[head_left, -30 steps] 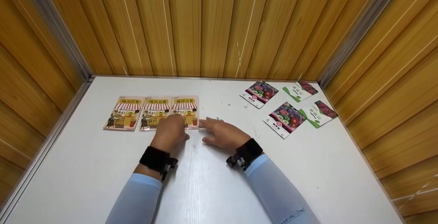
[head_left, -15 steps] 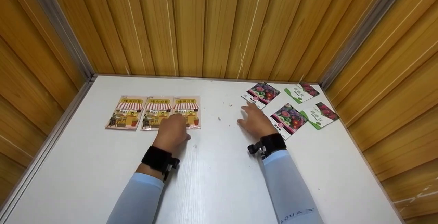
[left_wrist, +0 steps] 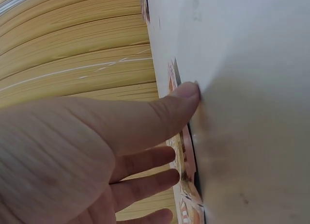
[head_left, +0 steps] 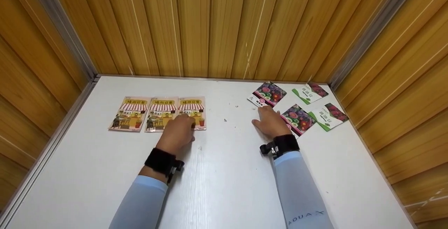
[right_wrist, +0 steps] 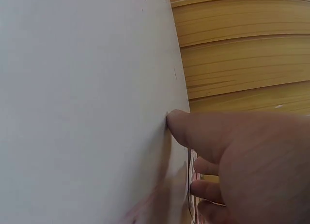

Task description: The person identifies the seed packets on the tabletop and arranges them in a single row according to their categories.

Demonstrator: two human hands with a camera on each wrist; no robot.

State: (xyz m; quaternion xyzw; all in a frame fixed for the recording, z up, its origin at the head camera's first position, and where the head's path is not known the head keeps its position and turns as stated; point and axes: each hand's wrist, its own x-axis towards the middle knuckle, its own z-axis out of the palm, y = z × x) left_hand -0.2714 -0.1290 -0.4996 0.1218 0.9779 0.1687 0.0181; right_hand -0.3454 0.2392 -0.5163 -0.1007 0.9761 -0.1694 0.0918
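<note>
1. Right hand (head_left: 272, 122) has shifted from beside the right awning packet (head_left: 191, 106) toward the far right corner of the table (head_left: 227, 173). Left hand (head_left: 176, 132) and all packets keep their places.
2. Awning row: left awning packet (head_left: 129, 115), middle awning packet (head_left: 159, 113) and right awning packet lie flat and upright in print, side by side, near the far edge toward the far left corner.
3. Left hand rests over the lower parts of the middle and right packets. Thumb stands apart from the fingers, tip at the tabletop; no pinch shows.
4. Right hand is at the far flower packet (head_left: 269, 92), fingertips at its near edge, and covers part of the near flower packet (head_left: 301, 118). Thumb and fingers spread, thumb tip at the tabletop. Cannot tell whether the fingertips touch the packet.
5. Both flower packets lie tilted. Beyond them, by the far right corner: far green-and-white packet (head_left: 309, 92) and near green-and-white packet (head_left: 328, 117), also askew.
6. Step in hand, my reading: left steadies the row while right reaches for a flower packet; neither flower packet is in line with the row.
7. Next move probably calls for fingertips pressed on one flower packet or a pinch at its edge, without nudging its neighbour.
</note>
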